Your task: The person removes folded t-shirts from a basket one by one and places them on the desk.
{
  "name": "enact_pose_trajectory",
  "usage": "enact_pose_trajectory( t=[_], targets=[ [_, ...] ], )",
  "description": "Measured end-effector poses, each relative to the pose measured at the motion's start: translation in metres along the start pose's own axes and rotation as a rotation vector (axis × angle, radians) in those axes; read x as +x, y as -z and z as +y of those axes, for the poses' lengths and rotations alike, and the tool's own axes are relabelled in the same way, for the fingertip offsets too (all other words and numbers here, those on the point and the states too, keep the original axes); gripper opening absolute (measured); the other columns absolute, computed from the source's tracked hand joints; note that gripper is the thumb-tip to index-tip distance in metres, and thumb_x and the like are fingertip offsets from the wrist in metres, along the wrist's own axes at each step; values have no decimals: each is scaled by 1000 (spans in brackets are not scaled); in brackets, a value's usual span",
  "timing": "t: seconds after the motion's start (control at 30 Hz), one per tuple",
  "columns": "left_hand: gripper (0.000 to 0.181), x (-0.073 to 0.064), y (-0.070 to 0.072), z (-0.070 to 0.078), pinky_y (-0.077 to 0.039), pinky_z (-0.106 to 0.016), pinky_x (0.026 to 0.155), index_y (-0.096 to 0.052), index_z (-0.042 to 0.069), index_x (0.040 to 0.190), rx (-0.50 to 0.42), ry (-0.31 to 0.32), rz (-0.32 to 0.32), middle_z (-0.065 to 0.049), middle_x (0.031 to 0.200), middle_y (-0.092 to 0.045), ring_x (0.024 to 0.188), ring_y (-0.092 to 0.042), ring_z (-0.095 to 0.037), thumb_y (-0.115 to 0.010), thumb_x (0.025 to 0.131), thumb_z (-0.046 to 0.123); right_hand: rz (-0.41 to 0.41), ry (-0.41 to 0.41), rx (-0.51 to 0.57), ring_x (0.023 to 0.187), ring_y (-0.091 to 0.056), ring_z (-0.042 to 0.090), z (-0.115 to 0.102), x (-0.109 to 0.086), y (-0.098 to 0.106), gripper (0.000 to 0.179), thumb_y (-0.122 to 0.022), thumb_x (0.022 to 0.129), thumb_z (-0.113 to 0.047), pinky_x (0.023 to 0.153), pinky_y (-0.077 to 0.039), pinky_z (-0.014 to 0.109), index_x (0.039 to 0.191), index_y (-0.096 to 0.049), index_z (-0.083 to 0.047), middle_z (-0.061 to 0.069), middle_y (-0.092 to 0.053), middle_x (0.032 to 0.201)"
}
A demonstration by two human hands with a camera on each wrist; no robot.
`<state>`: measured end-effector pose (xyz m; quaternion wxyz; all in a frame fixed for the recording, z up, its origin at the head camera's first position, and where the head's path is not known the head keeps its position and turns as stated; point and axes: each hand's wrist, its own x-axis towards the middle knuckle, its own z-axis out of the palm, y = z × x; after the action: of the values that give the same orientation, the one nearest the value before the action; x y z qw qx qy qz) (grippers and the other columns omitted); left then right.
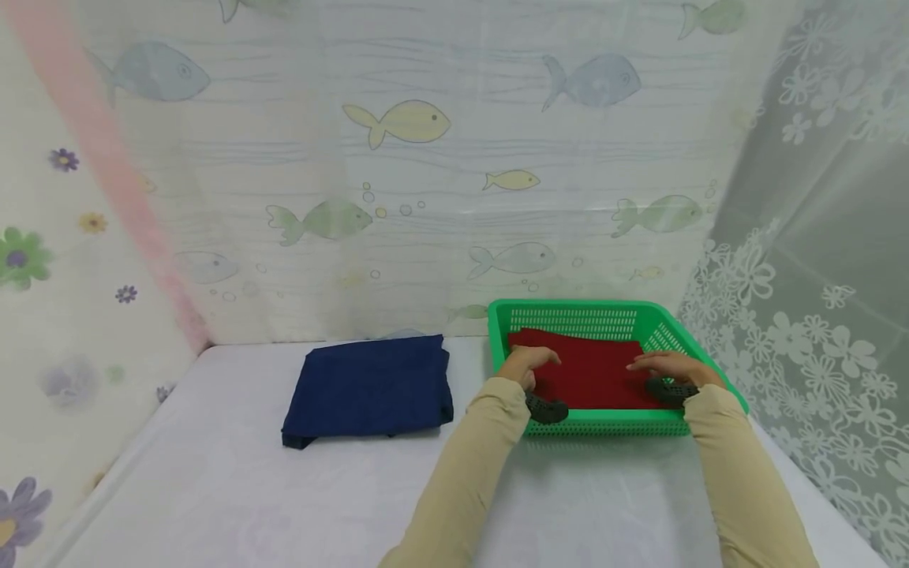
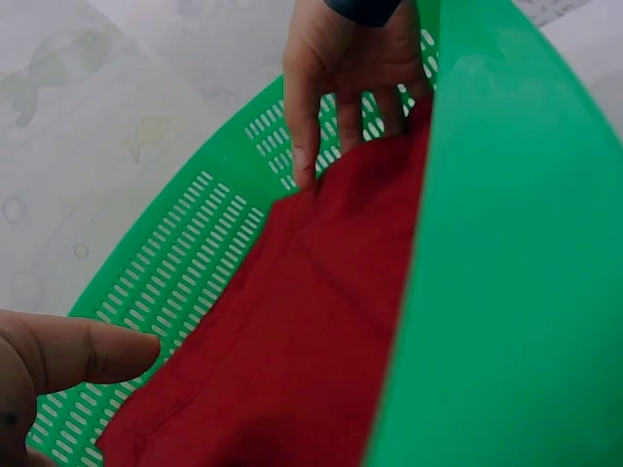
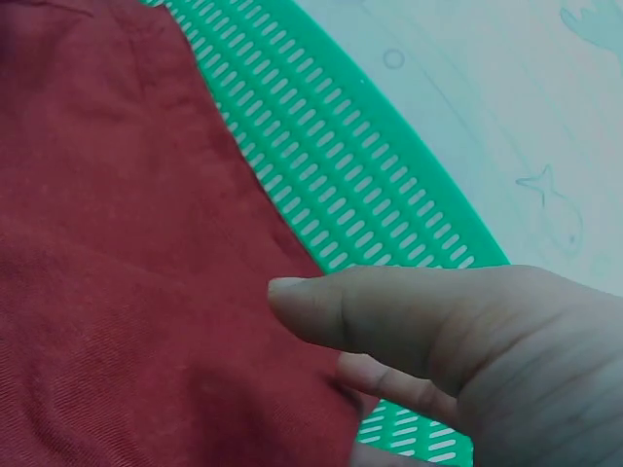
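Observation:
A folded red cloth [image 1: 592, 375] lies inside a green plastic basket [image 1: 604, 418] with slotted walls. My left hand [image 1: 527, 365] is at the cloth's left side within the basket. In the left wrist view, one of its digits extends beside the cloth's edge; the rest of that hand is mostly out of frame. At the cloth's right side is my right hand [image 1: 675, 366]. Its fingers reach down fairly straight along the cloth's edge in the left wrist view, and its thumb [image 3: 360, 304] extends over the cloth in the right wrist view. Neither hand visibly grips the cloth.
A folded navy blue cloth [image 1: 369, 386] lies on the white-covered table [image 1: 248, 505], left of the basket. A fish-patterned curtain [image 1: 426, 181] hangs behind the table. A sheer flowered curtain [image 1: 817, 315] borders the right side, near the basket.

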<state>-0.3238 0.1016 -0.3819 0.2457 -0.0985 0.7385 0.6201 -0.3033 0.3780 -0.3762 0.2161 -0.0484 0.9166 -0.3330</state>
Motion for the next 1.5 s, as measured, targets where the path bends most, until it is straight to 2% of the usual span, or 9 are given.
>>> enact_pose_trajectory(
  t=[0.2, 0.33, 0.63, 0.73, 0.9, 1.07, 1.17, 1.37, 1.5],
  targets=[
    [85, -2, -1, -2, -43, -26, 62, -16, 11, 156, 24, -3, 17, -18, 154, -22, 79, -44, -16, -68, 89, 14, 10, -9, -7, 127, -33, 55, -1, -2, -1, 65, -45, 100, -33, 98, -32, 64, 142, -32, 14, 40, -19, 146],
    [80, -10, -2, -4, -52, -50, 83, -22, 11, 155, -36, -41, 18, -18, 154, -22, 125, -41, -43, -67, 89, 7, 28, 18, -5, 128, -28, 57, 0, -3, -2, 65, -45, 100, -33, 98, -32, 64, 142, -32, 15, 40, -18, 146],
    [81, -18, -2, -4, -46, -51, 91, -21, 11, 155, -213, -82, -31, -27, 151, -21, 128, -37, -44, -57, 87, -14, 66, 27, 47, 131, -17, 59, -1, -4, 0, 65, -54, 98, -26, 100, -32, 61, 143, -30, 13, 43, -17, 145],
    [83, -17, -2, -4, -47, -36, 72, -18, 13, 156, -250, -89, -64, -28, 151, -19, 96, -53, -30, -51, 86, -19, 73, 43, 47, 130, -17, 60, 1, -4, 1, 64, -57, 95, -20, 98, -36, 58, 143, -30, 13, 45, -16, 143],
    [86, -16, -6, -4, -26, -29, 55, -17, 17, 156, -272, -85, -88, -27, 148, -25, 55, -26, -15, -47, 85, -23, 91, 79, 62, 130, -25, 56, 1, -5, 0, 66, -59, 91, -12, 85, -45, 43, 144, -30, 12, 45, -13, 144],
    [85, -24, -7, 2, -48, -37, 78, -18, 15, 156, -224, -112, -61, -22, 153, -21, 89, -51, -25, -50, 86, -20, 105, 90, 205, 124, -39, 50, -4, -4, 0, 67, -57, 92, -5, 82, -48, 37, 147, -23, 11, 44, -12, 146],
    [84, -28, -8, 5, -41, -51, 97, -17, 14, 156, -198, -136, -48, -21, 155, -17, 119, -45, -35, -50, 87, -19, 116, 86, 273, 119, -46, 46, -7, -4, -1, 68, -56, 92, -3, 81, -49, 36, 148, -21, 11, 42, -14, 145],
    [85, -29, -8, 5, -45, -43, 86, -17, 16, 156, -171, -152, -42, -19, 155, -19, 76, -45, -22, -51, 87, -19, 119, 80, 303, 104, -54, 28, -11, -9, -2, 68, -55, 93, -2, 76, -48, 33, 149, -18, 11, 42, -20, 143],
    [86, -27, -5, 5, -42, -39, 78, -19, 17, 156, -190, -166, -52, -18, 154, -20, 69, -39, -19, -53, 85, -19, 153, 84, 301, 118, -44, 42, -15, -12, 0, 69, -56, 92, -3, 81, -47, 34, 149, -19, 10, 42, -11, 147]
  ],
)
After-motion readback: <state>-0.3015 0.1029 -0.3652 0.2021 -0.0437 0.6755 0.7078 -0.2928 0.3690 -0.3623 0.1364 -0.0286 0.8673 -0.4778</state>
